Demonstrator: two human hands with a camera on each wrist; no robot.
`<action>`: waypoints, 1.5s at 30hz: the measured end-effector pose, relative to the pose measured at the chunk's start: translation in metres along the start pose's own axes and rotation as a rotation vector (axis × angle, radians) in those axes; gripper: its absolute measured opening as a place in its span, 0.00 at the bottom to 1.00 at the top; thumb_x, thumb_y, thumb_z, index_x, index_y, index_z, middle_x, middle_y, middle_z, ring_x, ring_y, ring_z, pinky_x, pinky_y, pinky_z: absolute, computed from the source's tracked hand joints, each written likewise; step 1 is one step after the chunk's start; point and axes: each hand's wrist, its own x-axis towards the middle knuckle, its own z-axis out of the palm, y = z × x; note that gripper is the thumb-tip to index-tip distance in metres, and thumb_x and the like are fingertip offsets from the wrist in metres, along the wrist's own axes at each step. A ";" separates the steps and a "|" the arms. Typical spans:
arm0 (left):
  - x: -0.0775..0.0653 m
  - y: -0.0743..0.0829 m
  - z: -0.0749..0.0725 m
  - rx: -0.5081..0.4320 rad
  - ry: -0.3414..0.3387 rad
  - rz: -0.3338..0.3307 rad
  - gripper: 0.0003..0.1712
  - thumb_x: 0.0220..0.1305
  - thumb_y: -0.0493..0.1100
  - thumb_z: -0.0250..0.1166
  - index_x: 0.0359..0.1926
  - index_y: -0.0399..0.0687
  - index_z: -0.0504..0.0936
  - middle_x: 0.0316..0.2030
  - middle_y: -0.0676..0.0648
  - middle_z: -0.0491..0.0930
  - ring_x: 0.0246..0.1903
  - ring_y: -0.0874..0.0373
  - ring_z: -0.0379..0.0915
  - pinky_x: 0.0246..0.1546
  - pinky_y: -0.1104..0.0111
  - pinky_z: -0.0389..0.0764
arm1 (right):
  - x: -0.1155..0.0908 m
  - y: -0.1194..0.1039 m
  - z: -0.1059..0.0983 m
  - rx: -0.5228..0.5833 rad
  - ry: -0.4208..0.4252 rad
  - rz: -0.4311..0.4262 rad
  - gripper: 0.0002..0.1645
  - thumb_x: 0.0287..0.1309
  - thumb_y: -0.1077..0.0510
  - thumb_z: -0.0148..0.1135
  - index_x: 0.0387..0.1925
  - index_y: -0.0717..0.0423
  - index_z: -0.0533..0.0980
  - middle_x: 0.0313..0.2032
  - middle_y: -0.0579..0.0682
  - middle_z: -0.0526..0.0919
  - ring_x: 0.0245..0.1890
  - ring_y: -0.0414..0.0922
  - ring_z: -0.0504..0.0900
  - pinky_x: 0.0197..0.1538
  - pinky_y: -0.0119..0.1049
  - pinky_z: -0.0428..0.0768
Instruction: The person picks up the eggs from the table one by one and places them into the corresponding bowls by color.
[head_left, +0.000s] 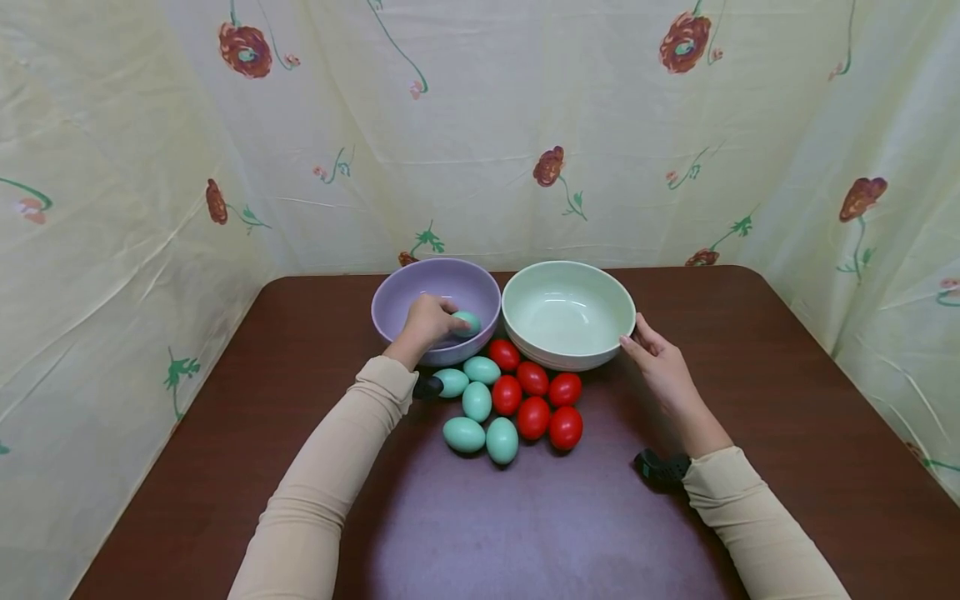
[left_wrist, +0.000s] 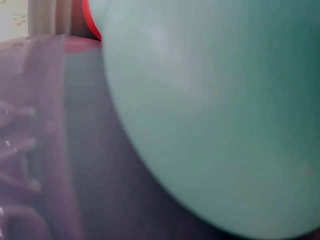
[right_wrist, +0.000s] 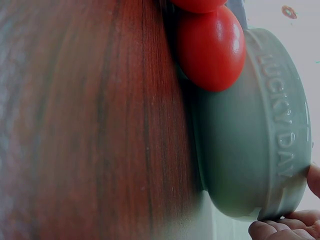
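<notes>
My left hand (head_left: pixel 429 320) pinches a pale green egg (head_left: pixel 468 323) inside the purple bowl (head_left: pixel 390 304). With thumb and fingers, my right hand (head_left: pixel 666 373) grips the right side of the pale green bowl (head_left: pixel 566 354). In the right wrist view, the fingers (right_wrist: pixel 285 230) of that hand lie against this bowl (right_wrist: pixel 235 140), which carries raised letters. Several more green eggs (head_left: pixel 463 434) lie on the table before the bowls, beside several red eggs (head_left: pixel 533 417). One green egg (left_wrist: pixel 215 110) fills most of the left wrist view and hides what lies behind it.
The two bowls stand side by side near the far edge of the dark brown table (head_left: pixel 315 333). A flowered curtain (head_left: pixel 480 125) hangs behind and at both sides. A black strap (head_left: pixel 663 469) sits on the right wrist, another dark device (head_left: pixel 429 387) on the left.
</notes>
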 end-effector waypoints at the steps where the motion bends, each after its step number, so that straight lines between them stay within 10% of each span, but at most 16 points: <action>1: 0.000 0.000 0.000 -0.002 0.003 -0.002 0.26 0.54 0.43 0.76 0.53 0.38 0.84 0.56 0.40 0.82 0.58 0.47 0.74 0.59 0.58 0.77 | 0.000 0.000 0.000 0.001 0.000 -0.002 0.43 0.73 0.47 0.52 0.78 0.50 0.43 0.78 0.49 0.42 0.78 0.49 0.48 0.74 0.46 0.56; 30: 0.003 -0.002 0.000 -0.097 0.046 -0.019 0.22 0.58 0.44 0.73 0.53 0.39 0.84 0.55 0.41 0.83 0.55 0.47 0.76 0.56 0.59 0.79 | 0.000 0.001 0.001 0.007 0.011 0.011 0.44 0.72 0.46 0.53 0.77 0.50 0.43 0.78 0.49 0.42 0.78 0.49 0.48 0.74 0.46 0.56; 45: -0.002 -0.005 -0.014 -0.399 0.053 0.098 0.22 0.63 0.44 0.70 0.55 0.39 0.83 0.54 0.40 0.83 0.57 0.49 0.77 0.64 0.59 0.73 | 0.001 0.001 0.002 0.005 0.013 -0.001 0.43 0.72 0.46 0.54 0.77 0.49 0.44 0.78 0.48 0.43 0.78 0.49 0.49 0.74 0.46 0.56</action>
